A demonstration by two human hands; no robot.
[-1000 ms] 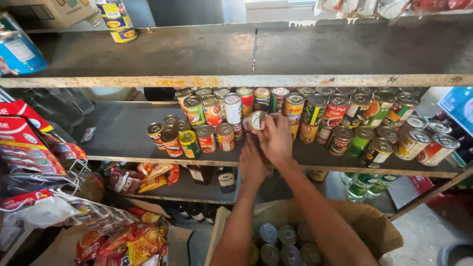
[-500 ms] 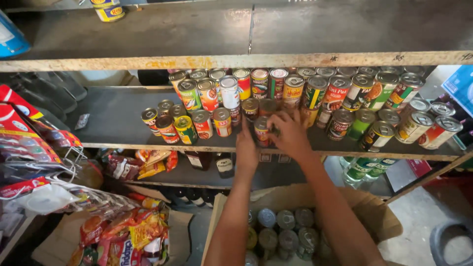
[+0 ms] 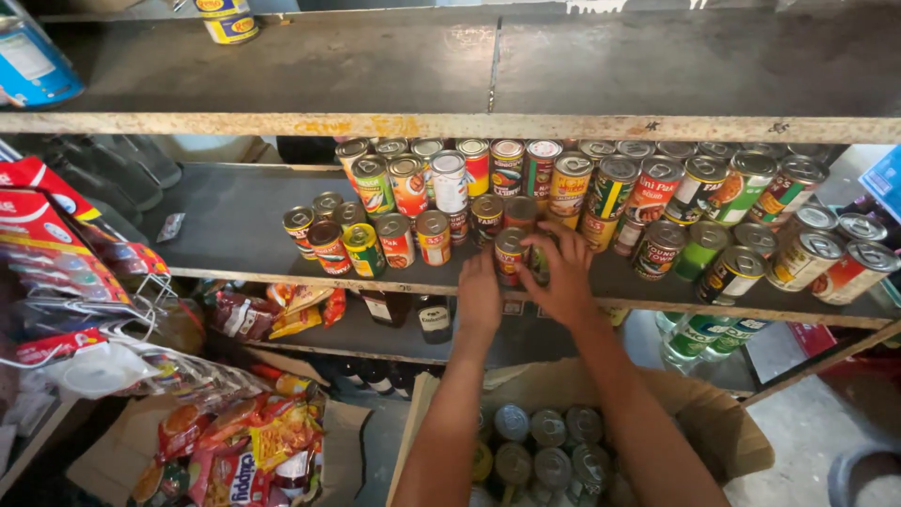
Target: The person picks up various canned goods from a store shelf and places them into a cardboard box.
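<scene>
**Two hands at a can on the front of the middle shelf**

Both hands meet at the front edge of the middle shelf [image 3: 235,225], where rows of tins stand upright. The left hand [image 3: 480,293] lies flat, palm down, fingers together and stretched toward a red-labelled can [image 3: 510,255], their tips just touching its left side near the base. The right hand [image 3: 566,277] comes in from the other side, fingers curled and slightly spread over a second can [image 3: 541,266] that is mostly hidden under them; whether they truly clasp it cannot be told. The red-labelled can stands upright between the two hands, at the shelf's lip, in front of the stacked tins [image 3: 563,178] at the back. To its left a short row of cans [image 3: 366,246] runs along the front, and more cans [image 3: 807,258] stand to the right. Below, between the forearms, an open carton [image 3: 713,422] holds further tins seen from the top. Snack packets [image 3: 225,451] fill a box at lower left.
</scene>
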